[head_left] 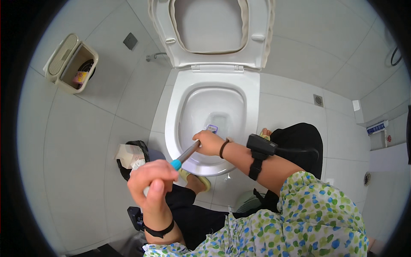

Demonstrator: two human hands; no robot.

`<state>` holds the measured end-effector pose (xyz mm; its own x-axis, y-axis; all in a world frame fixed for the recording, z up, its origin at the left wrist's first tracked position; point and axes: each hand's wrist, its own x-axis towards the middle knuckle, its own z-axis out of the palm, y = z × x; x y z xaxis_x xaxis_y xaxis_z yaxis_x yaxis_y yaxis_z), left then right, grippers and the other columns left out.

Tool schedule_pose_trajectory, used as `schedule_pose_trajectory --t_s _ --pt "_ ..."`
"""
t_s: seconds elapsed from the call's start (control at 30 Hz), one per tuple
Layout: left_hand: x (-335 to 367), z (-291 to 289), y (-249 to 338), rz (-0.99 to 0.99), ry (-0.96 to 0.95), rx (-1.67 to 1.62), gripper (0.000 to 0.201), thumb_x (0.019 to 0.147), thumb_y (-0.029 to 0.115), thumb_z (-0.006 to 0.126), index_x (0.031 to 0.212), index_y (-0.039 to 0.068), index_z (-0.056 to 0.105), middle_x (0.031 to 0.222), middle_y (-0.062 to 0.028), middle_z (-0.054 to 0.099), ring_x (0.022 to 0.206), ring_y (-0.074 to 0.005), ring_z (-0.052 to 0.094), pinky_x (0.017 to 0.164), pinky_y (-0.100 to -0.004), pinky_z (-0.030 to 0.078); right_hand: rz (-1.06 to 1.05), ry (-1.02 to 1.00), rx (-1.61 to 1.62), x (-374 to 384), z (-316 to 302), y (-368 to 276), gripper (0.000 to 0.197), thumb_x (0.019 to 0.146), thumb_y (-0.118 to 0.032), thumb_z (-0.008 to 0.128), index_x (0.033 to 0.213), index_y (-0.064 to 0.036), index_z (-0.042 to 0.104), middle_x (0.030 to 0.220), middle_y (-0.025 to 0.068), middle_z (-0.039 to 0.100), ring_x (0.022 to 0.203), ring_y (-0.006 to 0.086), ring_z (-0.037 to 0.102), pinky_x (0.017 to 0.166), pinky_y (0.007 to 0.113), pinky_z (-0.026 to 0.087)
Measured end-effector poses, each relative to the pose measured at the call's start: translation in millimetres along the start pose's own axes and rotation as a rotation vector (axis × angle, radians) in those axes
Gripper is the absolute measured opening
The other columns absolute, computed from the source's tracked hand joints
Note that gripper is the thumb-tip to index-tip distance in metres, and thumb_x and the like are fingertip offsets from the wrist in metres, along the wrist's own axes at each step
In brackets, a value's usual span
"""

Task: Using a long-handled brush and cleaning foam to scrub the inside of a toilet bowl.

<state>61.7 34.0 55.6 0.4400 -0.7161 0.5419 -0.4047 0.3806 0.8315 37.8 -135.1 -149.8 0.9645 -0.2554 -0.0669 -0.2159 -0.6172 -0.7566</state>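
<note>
**Grey metal rod [188,153] held two-handed over white ceramic toilet [254,107]**

We see the left hand [152,180] closed around the rod's upper end, outside the toilet's front-left edge, and the right hand [208,142] wrapped around the lower shaft, inside the rim over the bowl's front half. The rod's long axis slants from the left hand inward across that front-left edge, past a bright turquoise ring [176,164], to the right hand. Just beyond the right knuckles, toward the bowl's back edge, lies a small purple-edged pale piece [212,128]; the right hand is much the nearer. We cannot tell whether it joins the rod, whose far end is hidden.

Behind it, we find shallow water [220,118] in the bowl. The white seat with a pale frilled edge [257,55] stands raised at the back edge.

To the left, a bin lined with a black plastic bag [144,147] holds a pale carton [128,155] and crumpled white tissue [138,164]. Farther out, an open beige plastic box [68,87] contains a yellow-and-pink packet [80,77] and something dark and curved [87,66].
</note>
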Motion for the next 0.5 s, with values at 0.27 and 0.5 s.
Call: schedule_pose_trajectory --t_s 0.27,0.5 --pt "20 7 -65 -0.326 -0.389 -0.048 0.018 0.074 0.005 0.053 0.086 -0.003 0.065 0.070 -0.0078 0.060 0.061 -0.0154 0.054 0.058 -0.0259 0.043 -0.015 0.232 -0.001 -2 -4 42 0.011 0.079 -0.006 0.053 0.088 -0.0041 0.059 0.088 0.0183 0.062 0.090 0.0358 0.059 0.078 0.044 0.046" --pt "18 29 -65 -0.173 0.118 0.008 0.014 0.081 0.013 0.054 0.087 0.000 0.057 0.067 -0.0026 0.050 0.056 -0.0083 0.044 0.051 -0.0211 0.036 0.005 0.408 -0.001 -9 -7 20 0.010 0.083 -0.014 0.051 0.081 -0.0096 0.060 0.084 0.0142 0.061 0.077 0.0335 0.061 0.068 0.045 0.048"
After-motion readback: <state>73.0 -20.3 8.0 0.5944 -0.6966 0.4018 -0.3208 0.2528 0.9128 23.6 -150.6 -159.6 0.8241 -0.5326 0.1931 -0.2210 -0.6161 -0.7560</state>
